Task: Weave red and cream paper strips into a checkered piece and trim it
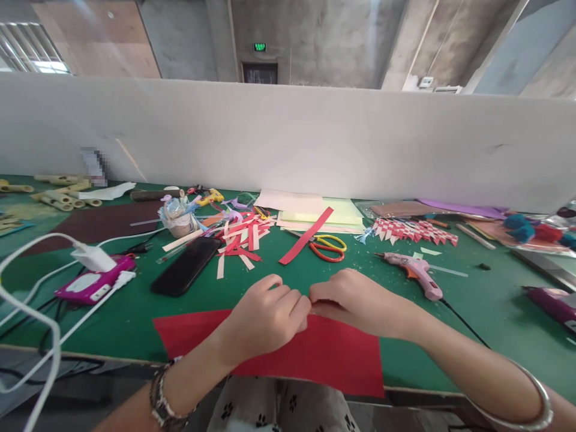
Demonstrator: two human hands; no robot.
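A sheet of red paper [333, 354] lies across the table's front edge, its lower part over my lap. My left hand [267, 318] is closed at the sheet's far edge, fingers curled onto it. Beside it my right hand [346, 300] pinches the same edge, the two hands nearly touching. My fingers hide the paper between them. Beyond the hands, a cut red paper strip [306, 236] rests over the blades of scissors [330, 247] with yellow and orange handles.
On the left are a black phone [186, 267], a pile of red and pink strips [243, 237] and a purple power strip [96, 282] with white cables. A pink glue gun [416, 273] lies right, near a woven red-and-white paper piece [414, 230]. Paper sheets [342, 213] lie behind.
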